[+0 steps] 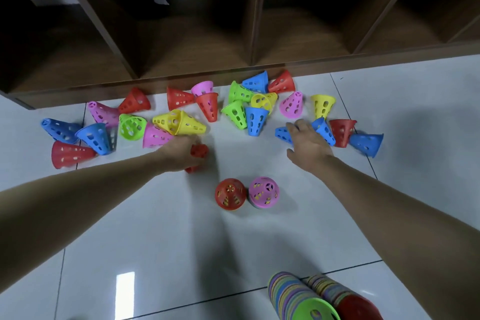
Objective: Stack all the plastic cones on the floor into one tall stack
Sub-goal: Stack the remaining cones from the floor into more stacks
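Gripping red cone [198, 153] — left hand [181, 154], fingers curled round it, 9 o'clock of centre. Right hand [307, 143] spread over blue cone [283, 134], 2 o'clock. Loose cones [179, 122] scattered at 12 — floor [181, 241].

Loose cones [235, 109] lie scattered beyond both hands, along shelf unit [233, 34] base. Left hand [181, 154] grips one cone [199, 151]; right hand [306, 143] reaches w/ fingers spread. Two upright cones [246, 193] btwn forearms; stacks [311, 299] nearer, under right arm.
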`<action>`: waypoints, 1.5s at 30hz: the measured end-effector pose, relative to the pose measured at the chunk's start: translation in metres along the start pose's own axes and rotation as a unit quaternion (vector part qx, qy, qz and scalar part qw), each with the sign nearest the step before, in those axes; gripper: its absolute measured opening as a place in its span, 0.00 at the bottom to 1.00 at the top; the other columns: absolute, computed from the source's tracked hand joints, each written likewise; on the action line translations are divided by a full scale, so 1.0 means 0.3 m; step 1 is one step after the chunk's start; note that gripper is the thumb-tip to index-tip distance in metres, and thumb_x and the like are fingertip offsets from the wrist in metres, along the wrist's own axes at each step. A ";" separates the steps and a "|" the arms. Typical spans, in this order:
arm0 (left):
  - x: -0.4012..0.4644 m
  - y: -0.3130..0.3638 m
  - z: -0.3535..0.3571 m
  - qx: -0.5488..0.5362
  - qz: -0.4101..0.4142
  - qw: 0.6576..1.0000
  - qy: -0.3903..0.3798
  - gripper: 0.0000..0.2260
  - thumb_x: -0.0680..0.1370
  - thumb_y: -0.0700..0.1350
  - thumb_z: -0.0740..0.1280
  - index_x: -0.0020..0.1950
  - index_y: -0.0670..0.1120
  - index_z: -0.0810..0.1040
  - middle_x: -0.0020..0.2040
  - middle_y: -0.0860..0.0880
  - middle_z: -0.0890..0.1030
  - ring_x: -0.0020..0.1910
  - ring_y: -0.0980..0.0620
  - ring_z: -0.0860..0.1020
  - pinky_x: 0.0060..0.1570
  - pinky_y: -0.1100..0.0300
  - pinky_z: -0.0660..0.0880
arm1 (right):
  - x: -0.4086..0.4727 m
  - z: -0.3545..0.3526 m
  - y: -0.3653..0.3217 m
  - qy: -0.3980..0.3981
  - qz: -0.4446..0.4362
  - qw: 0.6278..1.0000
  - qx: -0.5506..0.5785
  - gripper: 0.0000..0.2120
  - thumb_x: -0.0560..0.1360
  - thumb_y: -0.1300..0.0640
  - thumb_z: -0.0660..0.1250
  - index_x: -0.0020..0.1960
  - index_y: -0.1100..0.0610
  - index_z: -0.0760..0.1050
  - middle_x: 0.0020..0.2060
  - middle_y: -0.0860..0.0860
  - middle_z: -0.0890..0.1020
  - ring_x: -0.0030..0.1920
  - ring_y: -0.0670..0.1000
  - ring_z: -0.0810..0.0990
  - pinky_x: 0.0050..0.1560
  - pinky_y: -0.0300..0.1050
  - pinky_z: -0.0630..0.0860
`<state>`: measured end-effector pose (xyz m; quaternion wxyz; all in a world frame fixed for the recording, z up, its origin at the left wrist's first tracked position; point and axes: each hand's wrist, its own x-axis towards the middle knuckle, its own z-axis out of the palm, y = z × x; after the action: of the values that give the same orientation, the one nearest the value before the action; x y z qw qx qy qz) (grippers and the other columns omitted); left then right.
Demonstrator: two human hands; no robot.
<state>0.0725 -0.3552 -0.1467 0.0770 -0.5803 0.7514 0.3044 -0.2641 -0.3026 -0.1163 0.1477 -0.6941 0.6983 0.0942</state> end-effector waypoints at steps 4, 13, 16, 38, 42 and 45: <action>-0.048 -0.023 0.013 0.041 -0.021 0.998 -0.052 0.18 0.73 0.53 0.75 0.56 0.46 0.77 0.48 0.48 0.79 0.46 0.47 0.77 0.46 0.54 0.76 | -0.017 -0.008 -0.014 -0.031 0.062 0.997 -0.046 0.24 0.78 0.50 0.66 0.70 0.60 0.67 0.66 0.57 0.65 0.61 0.59 0.74 0.48 0.52 0.74; -0.217 0.102 -0.001 -0.219 0.097 0.971 0.005 0.14 0.72 0.44 0.78 0.53 0.52 0.78 0.47 0.51 0.82 0.44 0.50 0.81 0.47 0.55 0.79 | -0.059 0.006 -0.058 -0.086 0.101 0.980 -0.149 0.29 0.75 0.60 0.68 0.73 0.59 0.61 0.65 0.57 0.71 0.60 0.59 0.78 0.42 0.47 0.71; -0.302 0.159 -0.004 -0.257 0.132 0.955 0.072 0.14 0.74 0.45 0.76 0.55 0.53 0.75 0.47 0.55 0.80 0.46 0.53 0.79 0.47 0.59 0.79 | -0.090 0.020 -0.063 -0.106 0.068 0.972 -0.197 0.24 0.76 0.61 0.67 0.70 0.58 0.66 0.63 0.56 0.73 0.60 0.57 0.78 0.45 0.46 0.71; -0.369 0.210 0.088 -0.154 0.188 0.970 0.008 0.11 0.77 0.44 0.72 0.56 0.54 0.75 0.53 0.55 0.81 0.54 0.55 0.78 0.55 0.52 0.78 | -0.440 -0.091 -0.101 0.131 -0.011 0.927 0.351 0.15 0.71 0.48 0.75 0.54 0.49 0.75 0.42 0.42 0.80 0.35 0.42 0.80 0.37 0.37 0.75; -0.337 0.208 0.068 -0.242 0.146 0.959 -0.025 0.14 0.75 0.42 0.74 0.59 0.53 0.78 0.57 0.55 0.79 0.54 0.54 0.80 0.54 0.55 0.80 | -0.394 0.016 -0.108 0.050 -0.068 0.957 0.276 0.14 0.71 0.48 0.74 0.53 0.48 0.74 0.48 0.42 0.78 0.37 0.44 0.79 0.42 0.44 0.76; -0.311 0.214 0.057 -0.317 0.111 0.942 -0.021 0.14 0.72 0.44 0.68 0.56 0.54 0.79 0.58 0.52 0.80 0.53 0.47 0.82 0.54 0.51 0.80 | -0.367 0.084 -0.099 -0.018 -0.056 0.972 0.229 0.09 0.74 0.51 0.72 0.50 0.51 0.74 0.46 0.44 0.78 0.35 0.42 0.75 0.40 0.41 0.70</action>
<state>0.0388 -0.2598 -0.0932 -0.1291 -0.4815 0.6740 0.5452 -0.2333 -0.1910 -0.1006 0.3207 -0.6780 0.6582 -0.0642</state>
